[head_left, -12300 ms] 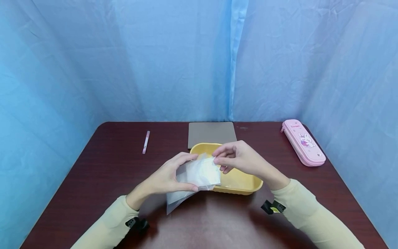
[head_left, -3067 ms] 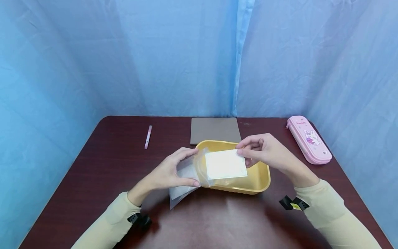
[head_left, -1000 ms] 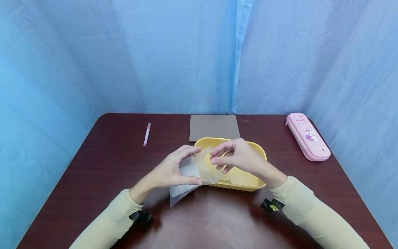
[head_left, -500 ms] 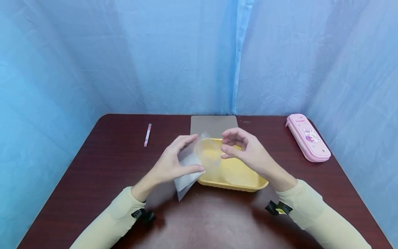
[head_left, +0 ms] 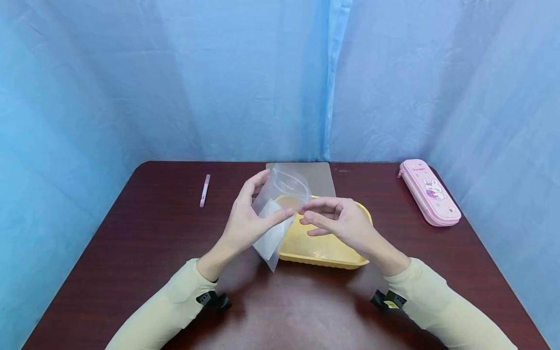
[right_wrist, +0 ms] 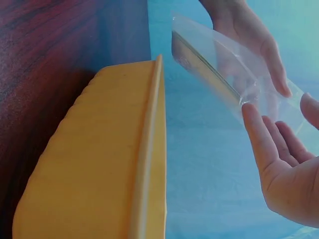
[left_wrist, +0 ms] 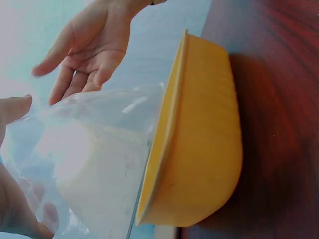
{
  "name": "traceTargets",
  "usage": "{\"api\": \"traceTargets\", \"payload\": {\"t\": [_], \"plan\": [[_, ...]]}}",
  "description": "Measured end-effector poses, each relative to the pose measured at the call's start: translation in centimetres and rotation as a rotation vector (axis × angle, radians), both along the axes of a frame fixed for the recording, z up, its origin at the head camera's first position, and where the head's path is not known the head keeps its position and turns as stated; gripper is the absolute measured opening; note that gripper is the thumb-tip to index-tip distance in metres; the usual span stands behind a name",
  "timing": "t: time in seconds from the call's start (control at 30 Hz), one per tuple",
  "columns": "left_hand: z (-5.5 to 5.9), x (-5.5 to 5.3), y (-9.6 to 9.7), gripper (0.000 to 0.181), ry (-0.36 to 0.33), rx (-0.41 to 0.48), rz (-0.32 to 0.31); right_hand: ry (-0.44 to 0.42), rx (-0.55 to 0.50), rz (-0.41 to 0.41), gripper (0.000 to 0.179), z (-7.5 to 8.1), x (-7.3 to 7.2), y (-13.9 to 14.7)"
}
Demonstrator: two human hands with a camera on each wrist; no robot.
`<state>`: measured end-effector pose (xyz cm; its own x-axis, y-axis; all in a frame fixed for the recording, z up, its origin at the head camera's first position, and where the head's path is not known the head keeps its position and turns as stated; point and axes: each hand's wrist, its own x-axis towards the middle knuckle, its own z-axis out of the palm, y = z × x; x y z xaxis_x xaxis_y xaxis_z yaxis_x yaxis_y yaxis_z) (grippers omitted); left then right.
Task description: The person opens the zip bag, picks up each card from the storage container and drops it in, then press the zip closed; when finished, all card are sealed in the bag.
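In the head view my left hand [head_left: 247, 218] grips a clear plastic bag [head_left: 280, 187] between thumb and fingers, in front of the yellow basin's left end. A stack of white cards [head_left: 272, 236] lies in the bag's lower part. The bag stands tilted, its loose mouth upward. Beside it my right hand [head_left: 341, 223] hovers over the yellow basin [head_left: 323, 262], fingers loosely bent and thumb apart, holding nothing. In the right wrist view a fingertip of the right hand [right_wrist: 291, 184] comes right at the edge of the bag [right_wrist: 219, 64].
A grey flat board [head_left: 321, 177] lies behind the basin at the table's back edge. A pink and white pen [head_left: 204, 191] lies at the left. A pink pencil case [head_left: 429, 192] with a rabbit print sits at the right. Blue curtains surround the dark red table [head_left: 144, 243].
Around three seconds ago my right hand pinched a white card partly out of the bag; now it holds none. The left hand has raised the bag and tilted it more upright.
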<state>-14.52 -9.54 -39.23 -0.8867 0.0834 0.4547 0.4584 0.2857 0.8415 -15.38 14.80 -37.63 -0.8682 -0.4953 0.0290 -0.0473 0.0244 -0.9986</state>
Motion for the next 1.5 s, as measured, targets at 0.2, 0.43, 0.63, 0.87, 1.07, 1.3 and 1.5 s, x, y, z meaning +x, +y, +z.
{"api": "traceTargets", "payload": {"t": [0.2, 0.43, 0.63, 0.87, 1.07, 1.3, 1.5], "plan": [[-0.1, 0.1, 0.6, 0.083, -0.006, 0.007, 0.003, 0.030, -0.027, -0.032, 0.028, 0.1, -0.3, -0.3], [-0.2, 0.6, 0.6, 0.079, -0.005, -0.017, -0.007, 0.091, -0.047, -0.058, 0.022, 0.1, -0.2, -0.7], [-1.0, 1.9, 0.5, 0.093, -0.035, -0.007, 0.015, 0.138, -0.023, -0.052, 0.017, -1.2, -0.3, -0.6], [-2.2, 1.4, 2.1, 0.093, 0.022, 0.021, 0.005, 0.140, 0.102, -0.075, 0.022, -1.0, -0.6, 1.1], [-2.4, 0.4, 3.2, 0.092, 0.066, 0.024, 0.000, 0.172, 0.118, -0.123, 0.025, -1.0, -1.7, 1.6], [-2.2, 1.2, 2.2, 0.091, 0.069, 0.024, 0.009, 0.228, 0.115, -0.124, 0.023, -1.4, -1.8, 0.2], [-1.6, 1.5, 1.8, 0.088, 0.123, -0.052, 0.006, 0.243, 0.111, -0.126, 0.021, -1.4, -1.7, -0.3]]}}
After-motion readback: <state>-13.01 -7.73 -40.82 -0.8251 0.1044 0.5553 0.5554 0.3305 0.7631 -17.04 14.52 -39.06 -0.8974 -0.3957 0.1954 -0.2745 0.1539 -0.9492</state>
